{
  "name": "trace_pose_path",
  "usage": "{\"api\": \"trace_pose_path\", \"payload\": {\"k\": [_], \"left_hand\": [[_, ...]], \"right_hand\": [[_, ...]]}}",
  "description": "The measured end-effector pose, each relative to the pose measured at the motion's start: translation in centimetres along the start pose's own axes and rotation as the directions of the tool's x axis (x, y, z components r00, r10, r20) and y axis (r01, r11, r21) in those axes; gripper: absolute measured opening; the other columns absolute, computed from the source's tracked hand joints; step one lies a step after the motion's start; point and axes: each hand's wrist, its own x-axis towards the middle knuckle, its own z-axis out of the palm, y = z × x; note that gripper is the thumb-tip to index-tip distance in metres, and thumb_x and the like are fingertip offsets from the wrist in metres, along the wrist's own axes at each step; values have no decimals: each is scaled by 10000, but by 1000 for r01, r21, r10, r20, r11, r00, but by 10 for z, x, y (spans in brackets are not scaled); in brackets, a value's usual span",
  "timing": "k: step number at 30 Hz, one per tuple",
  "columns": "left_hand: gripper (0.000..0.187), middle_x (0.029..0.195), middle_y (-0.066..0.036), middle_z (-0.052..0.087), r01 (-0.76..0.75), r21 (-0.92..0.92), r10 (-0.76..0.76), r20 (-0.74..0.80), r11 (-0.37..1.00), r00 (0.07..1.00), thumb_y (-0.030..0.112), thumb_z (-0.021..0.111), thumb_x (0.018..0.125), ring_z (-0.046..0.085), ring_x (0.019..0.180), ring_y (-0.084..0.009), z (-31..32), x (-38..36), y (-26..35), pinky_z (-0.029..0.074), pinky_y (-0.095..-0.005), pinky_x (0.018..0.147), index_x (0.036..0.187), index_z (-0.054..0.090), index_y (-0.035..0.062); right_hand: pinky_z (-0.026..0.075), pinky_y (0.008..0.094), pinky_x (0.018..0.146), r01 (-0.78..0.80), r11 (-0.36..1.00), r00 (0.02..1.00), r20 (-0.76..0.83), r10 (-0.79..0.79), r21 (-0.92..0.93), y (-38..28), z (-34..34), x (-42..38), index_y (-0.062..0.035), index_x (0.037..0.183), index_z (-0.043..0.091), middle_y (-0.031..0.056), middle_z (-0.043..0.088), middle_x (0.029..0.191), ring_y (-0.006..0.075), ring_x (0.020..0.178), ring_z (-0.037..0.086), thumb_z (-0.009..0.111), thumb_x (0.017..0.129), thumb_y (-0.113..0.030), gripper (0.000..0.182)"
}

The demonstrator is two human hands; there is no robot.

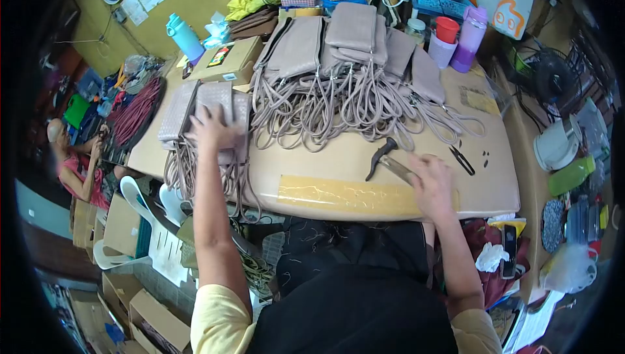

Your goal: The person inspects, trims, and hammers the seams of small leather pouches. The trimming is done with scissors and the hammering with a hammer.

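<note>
My left hand (211,129) reaches over the left pile of taupe pouches (179,114), its fingers spread and slightly blurred on or just above the woven surface. Looped cords (179,172) hang from that pile over the table's front edge. My right hand (431,181) is closed around the handle of a hammer (396,169), whose dark curved head points left, low over or against the tabletop. Past the hammer, more taupe pouches (296,48) lie in stacks, their cord straps (319,113) spilling toward me. Small black snips (463,160) lie right of my right hand.
A strip of yellowish tape (345,194) runs along the padded table's (312,162) front. At the back stand a cardboard box (224,61), a teal bottle (185,38) and a purple bottle (470,40). A white plastic chair (159,237) and another person (81,165) are at left.
</note>
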Motion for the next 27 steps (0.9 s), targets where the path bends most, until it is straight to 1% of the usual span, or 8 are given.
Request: {"api": "trace_pose_path", "payload": {"k": [6, 10, 12, 14, 18, 19, 23, 27], "left_hand": [[1032, 1562, -154, 151, -103, -52, 93, -161, 993, 982, 457, 768, 577, 134, 1414, -443, 48, 5, -4, 170, -731, 1017, 1475, 300, 258], [858, 1536, -200, 204, -74, 38, 74, -4, 997, 997, 404, 748, 662, 198, 1400, -432, 21, 29, 14, 202, -685, 1042, 1419, 413, 177], [610, 1457, -242, 343, -400, -243, 272, -430, 884, 861, 334, 691, 766, 338, 1339, -408, 31, 73, 30, 307, -550, 1064, 1316, 533, 121], [431, 1282, -255, 524, -577, -448, 262, -586, 683, 767, 260, 588, 869, 483, 1215, -382, 17, 87, 69, 393, -405, 1027, 1244, 569, 49], [501, 1170, -257, 596, -443, -429, 182, -525, 787, 832, 310, 577, 878, 572, 1092, -402, 40, 135, 112, 451, -436, 941, 1268, 523, 0], [465, 1105, -257, 624, -347, -415, 216, -330, 841, 919, 307, 576, 876, 604, 1026, -400, 28, 130, 117, 474, -447, 898, 1235, 557, 11], [298, 1021, -255, 649, -307, -368, 242, -212, 878, 947, 232, 589, 825, 628, 975, -383, 30, 155, 113, 495, -461, 855, 1029, 664, 28], [323, 1031, -259, 650, -346, -306, 215, -388, 887, 896, 234, 550, 817, 620, 1013, -380, 49, 175, 99, 483, -441, 899, 1039, 675, 35]], "right_hand": [[389, 459, 891, -214, 955, 976, -80, 202, -203, 66, -18, -21, -90, 1165, 600, 143, 506, 1126, 331, 1066, 482, 668, 775, -97, 396], [379, 463, 901, -240, 964, 969, -95, 230, -113, 82, -12, -20, -72, 1181, 585, 145, 496, 1140, 329, 1089, 463, 662, 784, -96, 405], [375, 461, 906, -260, 945, 961, -146, 234, -199, 74, -13, -11, -68, 1182, 581, 149, 495, 1136, 329, 1087, 463, 663, 787, -100, 405], [370, 459, 911, -289, 915, 951, -195, 241, -281, 74, -9, -6, -64, 1183, 577, 152, 493, 1132, 330, 1086, 463, 663, 789, -103, 405], [358, 453, 917, -267, 913, 960, -163, 226, -307, 92, 7, -3, -61, 1124, 600, 123, 516, 1113, 315, 1058, 483, 676, 781, -126, 357], [353, 453, 920, -299, 930, 953, -122, 278, -214, 95, 6, -6, -60, 1096, 610, 113, 526, 1103, 310, 1050, 488, 680, 779, -135, 334], [362, 460, 896, -411, 878, 909, -183, 375, -244, 91, 4, -6, -58, 1032, 625, 101, 542, 1078, 303, 1035, 492, 689, 775, -153, 281], [396, 443, 860, -403, 875, 905, -261, 336, -270, 95, 7, -6, -64, 968, 625, 109, 555, 1054, 300, 1014, 508, 677, 795, -161, 205]]}}
